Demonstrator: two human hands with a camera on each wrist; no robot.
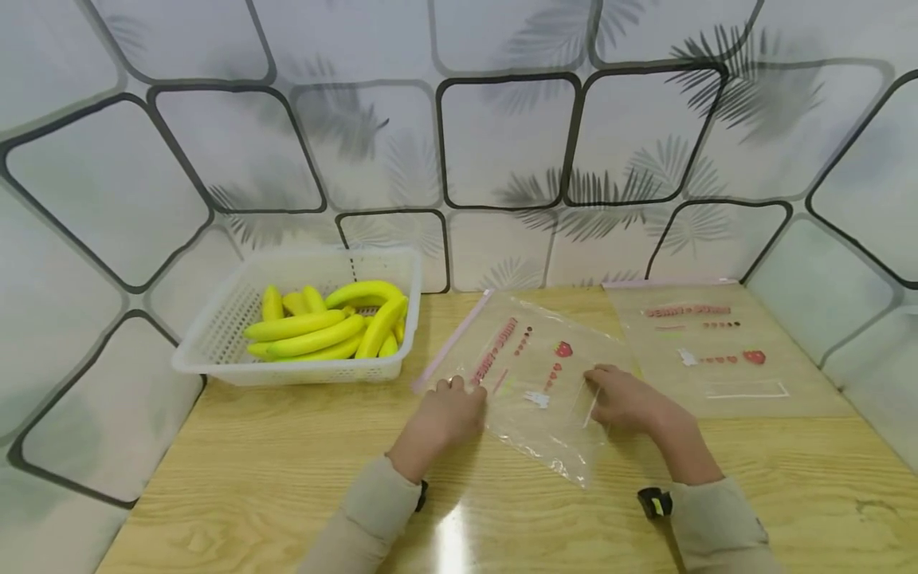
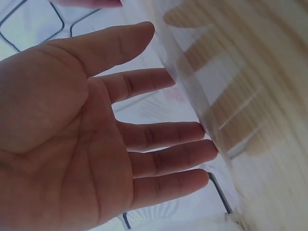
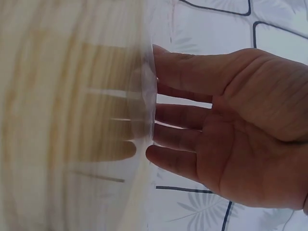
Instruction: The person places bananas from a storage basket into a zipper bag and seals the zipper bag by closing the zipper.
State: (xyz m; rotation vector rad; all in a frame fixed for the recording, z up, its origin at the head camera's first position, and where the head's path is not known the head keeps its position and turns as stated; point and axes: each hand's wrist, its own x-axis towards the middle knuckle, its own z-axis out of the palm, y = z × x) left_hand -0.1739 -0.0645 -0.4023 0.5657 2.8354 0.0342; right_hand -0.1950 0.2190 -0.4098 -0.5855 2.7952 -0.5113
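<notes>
A clear zip-top bag (image 1: 531,359) with a pink zip edge, red lettering, strawberries and a white bunny lies slanted on the wooden table. My left hand (image 1: 450,410) is at its near left side, by the zip end. In the left wrist view the left fingers (image 2: 163,161) are straight and spread, tips right at the plastic edge, thumb apart from them. At the bag's right end is my right hand (image 1: 634,402). The right wrist view shows its thumb (image 3: 187,70) close against the forefinger, pinching the plastic edge, with the other fingertips beside it.
A white perforated basket (image 1: 287,373) holding several yellow bananas (image 1: 308,335) stands at the back left. A second matching zip-top bag (image 1: 746,375) lies flat at the right, close beside the first. Patterned panels (image 1: 509,143) enclose the table (image 1: 251,470) at the back and sides.
</notes>
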